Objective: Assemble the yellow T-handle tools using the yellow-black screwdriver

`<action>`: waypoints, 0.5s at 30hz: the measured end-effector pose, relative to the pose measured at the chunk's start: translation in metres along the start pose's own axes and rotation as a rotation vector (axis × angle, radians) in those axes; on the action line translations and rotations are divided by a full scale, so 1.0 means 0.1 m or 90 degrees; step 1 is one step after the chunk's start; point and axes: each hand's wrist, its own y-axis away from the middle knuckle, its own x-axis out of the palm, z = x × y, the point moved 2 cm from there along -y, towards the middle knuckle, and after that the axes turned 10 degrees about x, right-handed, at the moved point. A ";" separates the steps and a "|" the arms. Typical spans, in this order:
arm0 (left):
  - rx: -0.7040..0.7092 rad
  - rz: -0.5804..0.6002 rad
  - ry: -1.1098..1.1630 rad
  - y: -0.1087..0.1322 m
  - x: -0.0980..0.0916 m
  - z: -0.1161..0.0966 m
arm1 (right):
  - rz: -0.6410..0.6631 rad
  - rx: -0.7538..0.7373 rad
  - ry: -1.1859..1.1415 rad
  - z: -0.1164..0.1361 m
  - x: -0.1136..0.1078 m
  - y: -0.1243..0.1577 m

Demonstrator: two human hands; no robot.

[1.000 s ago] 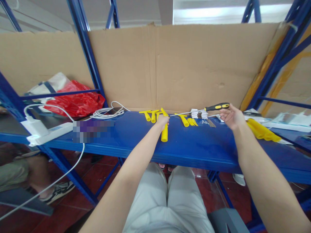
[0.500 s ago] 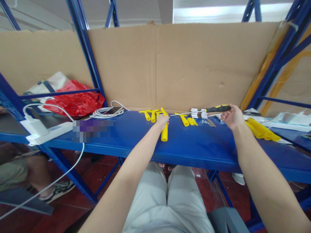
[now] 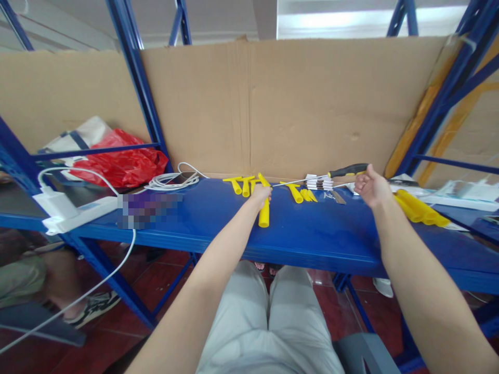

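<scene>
My left hand (image 3: 261, 196) is closed around a yellow T-shaped plastic piece (image 3: 264, 215) whose hollow, tube-like end points towards me. In my right hand (image 3: 372, 188) the fingertips pinch the butt of a black-and-yellow screwdriver (image 3: 348, 170). Its long shaft runs level to the left, and the tip ends at the yellow piece by my left fingers; the exact contact is hidden. Behind the shaft lies a stack of small white-and-dark parts (image 3: 318, 182). More yellow T-shaped pieces (image 3: 295, 192) and small yellow wedges (image 3: 309, 195) rest on the blue shelf.
Yellow tubes (image 3: 419, 209) lie right of my right hand. A white power strip (image 3: 83, 213), coiled white cable (image 3: 171, 181) and red plastic bag (image 3: 120, 158) are on the left. A cardboard sheet (image 3: 312, 104) backs the blue shelf (image 3: 218, 223). Another person's leg (image 3: 58, 280) shows lower left.
The screwdriver handle has turned about its length, showing more black, and has risen slightly with my right fingers. My left hand and its yellow piece have stayed in place.
</scene>
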 end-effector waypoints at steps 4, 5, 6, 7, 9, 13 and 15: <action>-0.004 0.000 0.001 0.01 0.00 -0.01 | -0.026 0.006 -0.018 0.00 -0.02 -0.01; -0.005 0.002 0.001 0.01 0.00 -0.01 | -0.028 0.009 -0.023 0.00 -0.01 -0.01; -0.006 0.002 0.001 0.01 0.00 -0.01 | -0.026 0.014 -0.026 0.00 0.00 0.00; -0.007 0.002 0.001 0.01 0.00 0.00 | -0.024 0.018 -0.027 0.00 0.01 0.02; -0.006 0.002 0.002 0.00 0.00 0.00 | -0.027 0.025 -0.032 0.00 0.03 0.04; -0.006 0.000 0.006 0.00 0.00 0.01 | -0.024 0.039 -0.054 -0.01 0.02 0.02; -0.008 -0.007 0.009 0.01 0.01 0.01 | 0.003 0.027 -0.068 -0.02 -0.02 -0.03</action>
